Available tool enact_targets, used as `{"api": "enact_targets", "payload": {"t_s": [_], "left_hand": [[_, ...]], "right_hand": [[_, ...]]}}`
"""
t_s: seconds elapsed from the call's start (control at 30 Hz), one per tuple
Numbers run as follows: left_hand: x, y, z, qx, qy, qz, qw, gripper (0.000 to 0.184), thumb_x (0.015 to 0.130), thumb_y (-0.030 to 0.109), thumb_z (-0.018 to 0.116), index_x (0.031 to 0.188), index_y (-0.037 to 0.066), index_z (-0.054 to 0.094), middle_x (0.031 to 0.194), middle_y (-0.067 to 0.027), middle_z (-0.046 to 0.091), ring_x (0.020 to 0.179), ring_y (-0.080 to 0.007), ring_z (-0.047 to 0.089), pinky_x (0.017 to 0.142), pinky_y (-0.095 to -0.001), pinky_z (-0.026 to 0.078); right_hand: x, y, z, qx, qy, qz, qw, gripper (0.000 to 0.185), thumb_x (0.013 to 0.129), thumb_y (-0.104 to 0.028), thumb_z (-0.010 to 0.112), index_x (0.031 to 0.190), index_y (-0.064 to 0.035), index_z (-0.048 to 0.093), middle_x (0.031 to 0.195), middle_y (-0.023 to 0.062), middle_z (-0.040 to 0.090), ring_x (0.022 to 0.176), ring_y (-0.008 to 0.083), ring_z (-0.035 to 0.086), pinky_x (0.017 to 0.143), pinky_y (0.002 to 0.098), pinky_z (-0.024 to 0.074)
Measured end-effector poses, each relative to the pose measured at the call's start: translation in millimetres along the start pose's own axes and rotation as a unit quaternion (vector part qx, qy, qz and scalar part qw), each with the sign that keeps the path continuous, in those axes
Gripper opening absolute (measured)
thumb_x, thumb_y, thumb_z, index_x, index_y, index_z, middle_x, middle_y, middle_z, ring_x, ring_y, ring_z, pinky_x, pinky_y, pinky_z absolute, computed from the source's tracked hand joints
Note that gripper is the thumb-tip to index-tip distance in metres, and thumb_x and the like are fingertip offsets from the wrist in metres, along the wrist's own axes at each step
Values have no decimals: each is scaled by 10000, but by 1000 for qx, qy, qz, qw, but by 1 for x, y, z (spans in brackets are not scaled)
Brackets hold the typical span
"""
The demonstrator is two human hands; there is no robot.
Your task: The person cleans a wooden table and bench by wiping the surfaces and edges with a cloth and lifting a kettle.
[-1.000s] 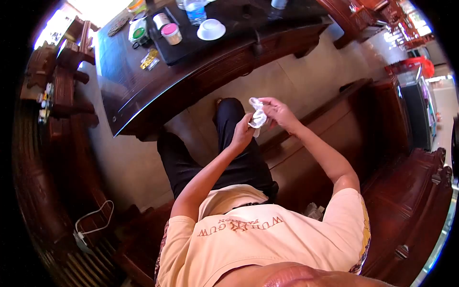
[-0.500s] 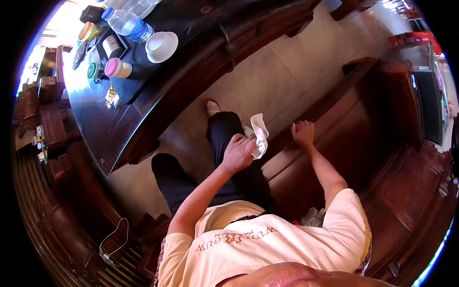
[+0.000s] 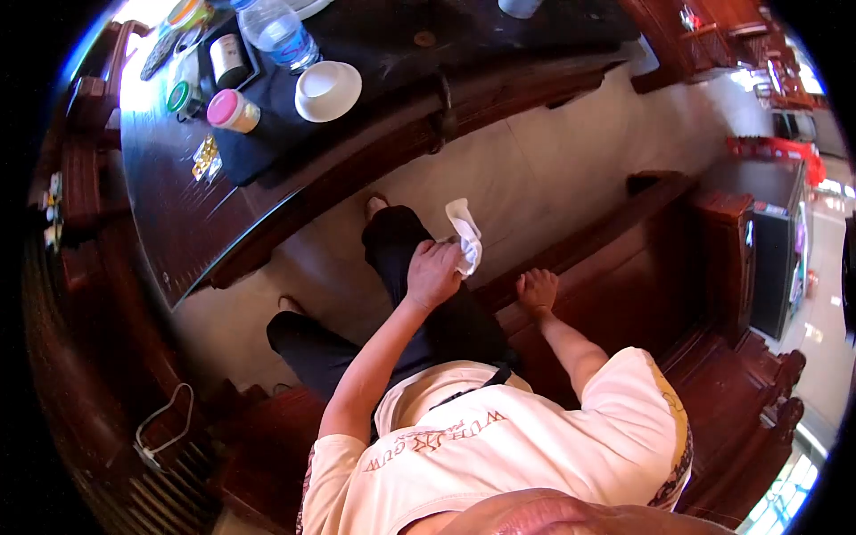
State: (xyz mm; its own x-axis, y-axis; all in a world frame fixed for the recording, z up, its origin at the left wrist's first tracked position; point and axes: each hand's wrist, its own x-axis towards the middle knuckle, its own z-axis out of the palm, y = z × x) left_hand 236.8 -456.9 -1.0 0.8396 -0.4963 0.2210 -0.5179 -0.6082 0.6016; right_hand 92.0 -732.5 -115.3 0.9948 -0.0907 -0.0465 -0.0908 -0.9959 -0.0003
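Left of and beyond the grip, a pink-lidded jar [image 3: 234, 111] and a white bowl [image 3: 328, 91] are sitting. The left hand [image 3: 434, 272] is clutching a white cloth [image 3: 467, 239], which is jutting out rightward; farther right, the right hand [image 3: 537, 290] is curling, contents unclear.

Beside the wooden coffee table [image 3: 165, 234] lie pale floor tiles [image 3: 535, 152], with a reddish-brown bench [image 3: 629, 272] facing it, glaring light [image 3: 147, 11] beyond its left end, and a black-sided cabinet [image 3: 771, 272] to its right.
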Motion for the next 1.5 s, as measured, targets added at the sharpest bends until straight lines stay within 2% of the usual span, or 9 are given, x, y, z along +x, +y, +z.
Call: {"api": "enact_targets", "payload": {"t_s": [0.5, 0.7, 0.83, 1.03, 1.13, 1.27, 1.33, 1.47, 1.5], "left_hand": [[-38, 9, -10, 37, 130, -2, 991, 232, 710, 82, 644, 920, 88, 546, 848, -78, 614, 873, -247, 629, 888, -378, 443], [-61, 6, -25, 52, 165, -6, 985, 329, 693, 61, 643, 1011, 74, 561, 895, -83, 621, 928, -248, 622, 907, -375, 432], [-67, -6, -35, 18, 175, -26, 984, 365, 668, 66, 668, 1016, 84, 560, 881, -75, 618, 908, -239, 624, 895, -371, 432], [-50, -6, -32, 17, 168, -31, 985, 288, 683, 115, 678, 942, 103, 554, 832, -59, 607, 843, -224, 619, 861, -364, 441], [-51, -10, -36, 16, 160, -35, 986, 294, 687, 120, 683, 950, 99, 552, 827, -60, 604, 842, -218, 618, 864, -359, 441], [-52, -14, -43, 7, 175, -38, 984, 271, 693, 132, 688, 920, 105, 542, 793, -63, 591, 801, -223, 616, 838, -357, 452], [-53, -16, -42, 0, 178, -39, 983, 260, 692, 125, 678, 908, 105, 535, 777, -63, 584, 784, -225, 616, 834, -351, 455], [-51, -16, -42, 6, 188, -32, 982, 246, 692, 127, 673, 897, 102, 539, 788, -62, 592, 805, -221, 619, 846, -343, 454], [-51, -16, -43, 5, 184, -32, 982, 245, 691, 128, 672, 896, 100, 540, 791, -62, 593, 809, -220, 619, 848, -341, 454]], "right_hand": [[-4, 12, 3, 17, 49, -33, 998, 248, 909, -270, 544, 791, -97, 675, 849, 91, 660, 901, 281, 589, 818, 441, 392], [51, 13, 10, 182, -197, 35, 963, 282, 937, -289, 582, 898, -27, 682, 935, 173, 687, 906, 362, 630, 808, 464, 459], [195, -60, -91, 340, -124, 35, 931, 294, 929, -293, 619, 982, -6, 655, 936, 187, 686, 888, 303, 654, 762, 407, 484], [442, -174, -258, 395, 281, -204, 851, 354, 861, -368, 697, 897, -17, 665, 813, 119, 651, 809, 278, 632, 756, 382, 492], [535, -220, -304, 400, 205, -178, 875, 595, 789, -470, 776, 1082, 22, 618, 968, 93, 611, 857, 173, 594, 817, 308, 488], [603, -273, -318, 337, 245, -193, 889, 959, 645, -540, 851, 1324, 35, 493, 1160, 159, 596, 1064, 245, 600, 917, 357, 485], [625, -290, -314, 294, 320, -233, 870, 996, 637, -378, 859, 1423, -4, 374, 1255, 196, 591, 1120, 278, 609, 963, 386, 481], [656, -283, -313, 377, 162, -215, 886, 979, 640, -240, 816, 1478, -160, 316, 1176, 170, 642, 1022, 267, 659, 913, 376, 514], [655, -284, -311, 347, 226, -270, 869, 958, 663, -248, 797, 1488, -235, 311, 1149, 149, 656, 985, 257, 668, 861, 368, 533]]}}
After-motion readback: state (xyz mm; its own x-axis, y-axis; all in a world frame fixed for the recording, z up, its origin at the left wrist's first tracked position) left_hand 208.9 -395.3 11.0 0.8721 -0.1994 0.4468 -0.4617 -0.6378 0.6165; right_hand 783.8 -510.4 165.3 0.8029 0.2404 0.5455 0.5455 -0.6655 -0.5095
